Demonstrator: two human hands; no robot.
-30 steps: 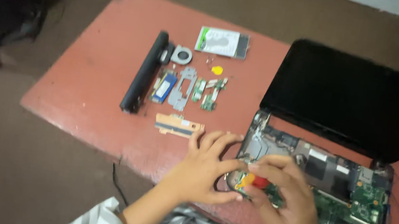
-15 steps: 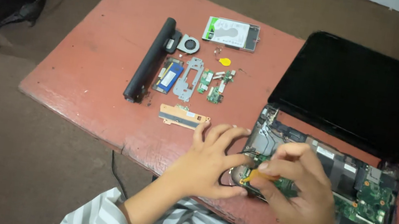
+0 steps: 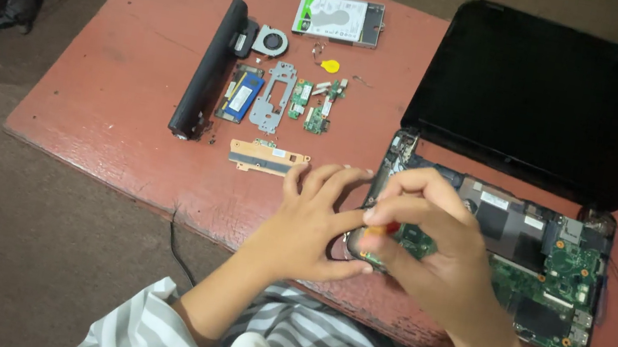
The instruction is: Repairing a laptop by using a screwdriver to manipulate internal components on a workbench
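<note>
right hand: the right hand point(image 3: 430, 248) was clenched in a pinch on a small screwdriver point(image 3: 382, 229) with a red and yellow handle, over the near left corner of the opened laptop point(image 3: 535, 270).
left hand: the left hand point(image 3: 314, 220) lay just left of that corner, fingers spread, thumb and forefinger touching the laptop's edge; it grasped nothing that could be made out.
screwdriver: mostly hidden by the fingers; its long axis could not be told.
nearer hand: the right held the tool; the left was just beside it, steadying.
laptop: exposed green board, dark lid point(image 3: 572, 100) tilted back at the far side.
edges: the laptop's near corner sat close to the front edge of the red worktop point(image 3: 109, 115).
open room: bare worktop left of the left hand; farther left lay a black battery bar point(image 3: 208, 69), a fan point(image 3: 270, 41), a drive point(image 3: 339, 19) and small boards point(image 3: 312, 103), well apart from the hands.
</note>
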